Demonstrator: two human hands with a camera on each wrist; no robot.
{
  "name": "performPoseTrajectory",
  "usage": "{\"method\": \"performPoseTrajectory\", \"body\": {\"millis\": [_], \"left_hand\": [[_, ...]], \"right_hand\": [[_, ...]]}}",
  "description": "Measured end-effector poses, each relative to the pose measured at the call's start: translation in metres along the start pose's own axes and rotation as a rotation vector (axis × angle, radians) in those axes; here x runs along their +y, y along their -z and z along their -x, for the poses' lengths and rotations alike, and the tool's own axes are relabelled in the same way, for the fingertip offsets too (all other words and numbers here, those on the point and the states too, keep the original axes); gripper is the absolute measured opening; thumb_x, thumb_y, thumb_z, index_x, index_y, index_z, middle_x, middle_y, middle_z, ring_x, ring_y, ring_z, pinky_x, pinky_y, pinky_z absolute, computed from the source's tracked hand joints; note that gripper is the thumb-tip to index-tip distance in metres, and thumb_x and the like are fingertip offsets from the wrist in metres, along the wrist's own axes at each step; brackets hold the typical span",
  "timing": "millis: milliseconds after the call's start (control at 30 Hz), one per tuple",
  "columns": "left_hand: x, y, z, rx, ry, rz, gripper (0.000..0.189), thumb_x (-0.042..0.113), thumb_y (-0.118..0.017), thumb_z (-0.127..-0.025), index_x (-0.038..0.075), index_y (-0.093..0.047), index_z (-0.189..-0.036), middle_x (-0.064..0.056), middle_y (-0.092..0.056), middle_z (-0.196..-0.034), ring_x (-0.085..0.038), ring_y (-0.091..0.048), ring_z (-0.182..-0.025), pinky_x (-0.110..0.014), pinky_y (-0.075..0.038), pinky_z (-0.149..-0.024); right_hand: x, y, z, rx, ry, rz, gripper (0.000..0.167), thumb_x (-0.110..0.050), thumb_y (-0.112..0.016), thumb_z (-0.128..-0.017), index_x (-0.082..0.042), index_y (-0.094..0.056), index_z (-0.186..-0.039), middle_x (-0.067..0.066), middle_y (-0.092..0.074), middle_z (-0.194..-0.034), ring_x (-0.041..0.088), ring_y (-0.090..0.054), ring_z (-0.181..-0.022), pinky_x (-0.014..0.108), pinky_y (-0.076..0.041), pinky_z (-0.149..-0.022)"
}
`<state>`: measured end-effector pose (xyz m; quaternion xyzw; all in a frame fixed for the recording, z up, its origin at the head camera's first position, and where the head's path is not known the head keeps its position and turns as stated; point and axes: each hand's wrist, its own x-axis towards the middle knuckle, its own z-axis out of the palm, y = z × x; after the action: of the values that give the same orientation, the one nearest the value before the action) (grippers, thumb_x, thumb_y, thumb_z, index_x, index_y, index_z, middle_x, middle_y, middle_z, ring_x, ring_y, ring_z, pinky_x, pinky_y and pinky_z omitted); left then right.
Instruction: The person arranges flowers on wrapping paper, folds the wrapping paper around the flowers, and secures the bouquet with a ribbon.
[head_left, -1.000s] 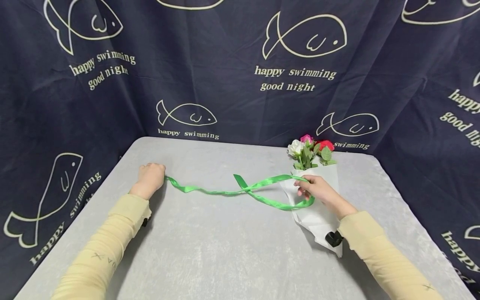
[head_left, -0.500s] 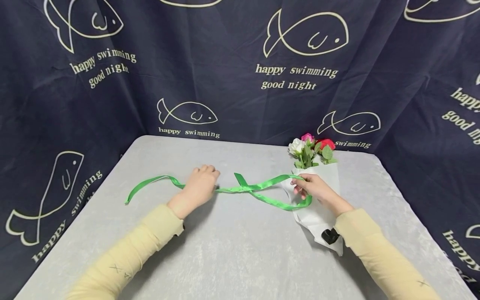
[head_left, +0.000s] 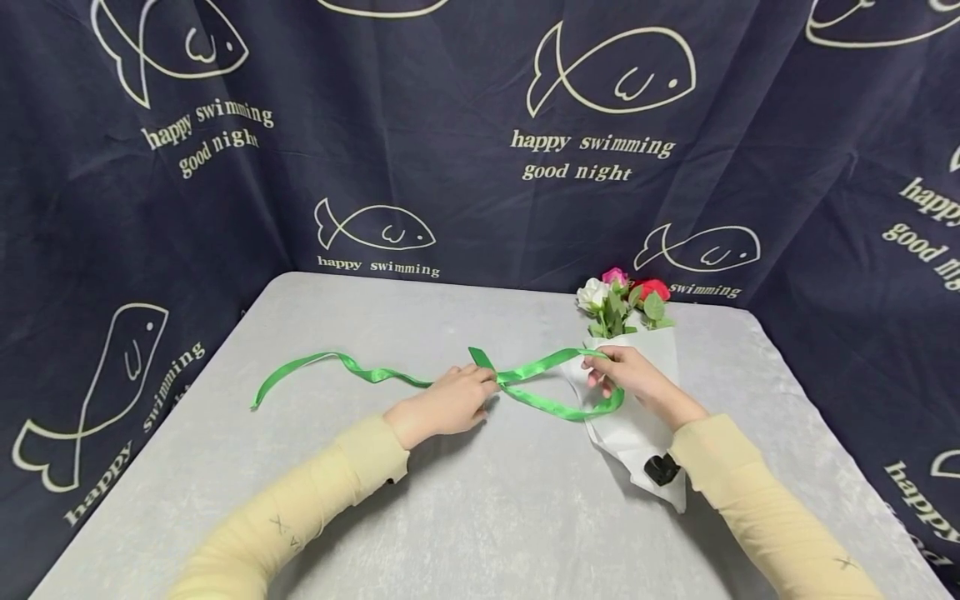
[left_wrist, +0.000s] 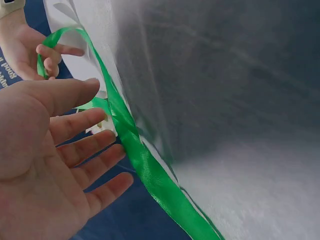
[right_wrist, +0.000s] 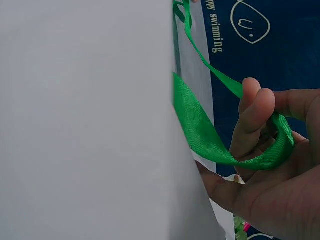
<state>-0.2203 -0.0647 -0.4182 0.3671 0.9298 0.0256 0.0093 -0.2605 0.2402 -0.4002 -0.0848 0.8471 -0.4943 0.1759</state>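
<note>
Ribbon (head_left: 551, 408) likely light, limp, slippery; pinch left of bouquet (head_left: 626, 450). My right hand (head_left: 628, 372) curls round it, left hand (head_left: 446, 402) splayed.

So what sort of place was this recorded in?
Probably a makeshift filming corner: dark blue fish-print cloth hangs behind and to both sides of a grey-topped table. The green ribbon and white-wrapped flowers suggest craft work.

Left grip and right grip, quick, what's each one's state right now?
Left grip: open, beside the green satin ribbon.
Right grip: closed, holding that ribbon.
</note>
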Motion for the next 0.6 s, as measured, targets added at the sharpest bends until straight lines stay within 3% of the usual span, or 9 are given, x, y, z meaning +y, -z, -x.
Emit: {"method": "performPoseTrajectory", "body": {"millis": [200, 467, 600], "left_hand": [[0.0, -0.004, -0.003, -0.082, 0.038, 0.02, 0.043, 0.029, -0.064, -0.09, 0.012, -0.056, -0.129, -0.007, -0.051, -0.136, -0.025, -0.048, -0.123, -0.045, -0.042, -0.1], [-0.002, -0.005, -0.001, -0.111, 0.045, 0.044, 0.044, 0.032, -0.063, -0.09, 0.013, -0.056, -0.129, -0.006, -0.053, -0.133, -0.024, -0.048, -0.123, -0.045, -0.042, -0.101], [-0.003, -0.003, 0.0, -0.114, 0.046, 0.056, 0.045, 0.032, -0.063, -0.09, 0.013, -0.056, -0.13, -0.008, -0.051, -0.135, -0.025, -0.046, -0.126, -0.046, -0.041, -0.102]], "right_hand": [[-0.001, 0.003, 0.001, 0.001, 0.001, -0.007, 0.036, -0.02, -0.049, -0.099, 0.012, -0.055, -0.113, 0.002, -0.058, -0.068, 0.011, -0.052, -0.051, 0.026, -0.049, -0.057], [-0.002, 0.01, 0.004, 0.04, -0.026, 0.02, 0.032, -0.021, -0.056, -0.095, 0.011, -0.054, -0.103, -0.003, -0.041, -0.058, 0.008, -0.038, -0.047, 0.023, -0.041, -0.052], [-0.002, 0.016, 0.007, 0.07, -0.027, 0.072, 0.029, -0.017, -0.063, -0.09, 0.007, -0.054, -0.103, -0.006, -0.04, -0.06, 0.006, -0.038, -0.049, 0.021, -0.038, -0.049]]}}
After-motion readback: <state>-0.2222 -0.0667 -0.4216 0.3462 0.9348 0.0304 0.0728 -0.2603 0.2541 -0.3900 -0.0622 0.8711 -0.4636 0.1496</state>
